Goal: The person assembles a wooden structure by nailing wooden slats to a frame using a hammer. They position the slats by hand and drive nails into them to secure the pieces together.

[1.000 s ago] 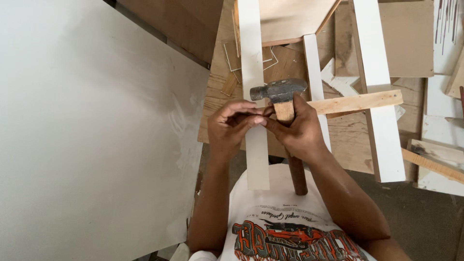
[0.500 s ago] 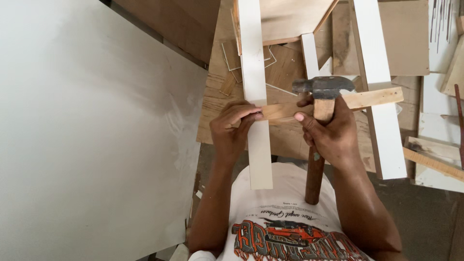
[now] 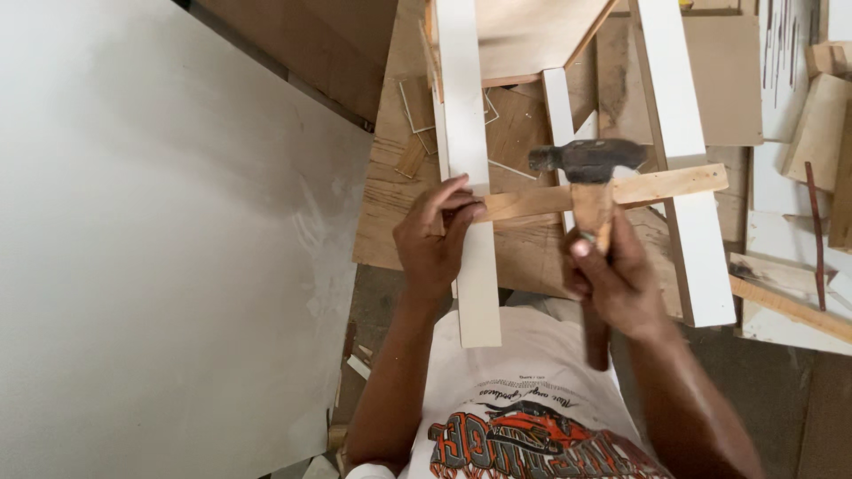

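Hammer (image 3: 587, 164): wooden handle gripped in closed right hand (image 3: 612, 279), head above wooden strip (image 3: 612, 193). Left hand (image 3: 435, 239) pinches strip's end against white board (image 3: 466, 168). White panel (image 3: 151, 239) left; plywood floor (image 3: 390, 195) below.
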